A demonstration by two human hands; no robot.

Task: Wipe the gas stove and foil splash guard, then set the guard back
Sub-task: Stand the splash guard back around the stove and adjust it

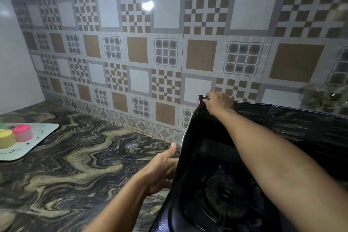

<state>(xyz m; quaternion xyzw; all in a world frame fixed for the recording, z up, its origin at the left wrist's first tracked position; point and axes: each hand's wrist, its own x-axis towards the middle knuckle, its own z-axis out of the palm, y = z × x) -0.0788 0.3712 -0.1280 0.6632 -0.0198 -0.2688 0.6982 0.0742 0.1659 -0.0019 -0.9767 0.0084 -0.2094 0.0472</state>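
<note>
The black gas stove (222,199) sits at the lower right, its round burner showing under my right forearm. The dark, crinkled foil splash guard (301,124) stands upright around the stove's back and left side. My right hand (219,102) grips the guard's top corner where the left and back panels meet. My left hand (162,169) holds the outer face of the left panel near its front edge, thumb up. No cloth shows in either hand.
A marbled dark countertop (79,158) spreads to the left. A white board (40,133) at the far left carries a pink cup (23,133) and a yellow cup (6,138). Patterned wall tiles (165,52) rise directly behind the guard.
</note>
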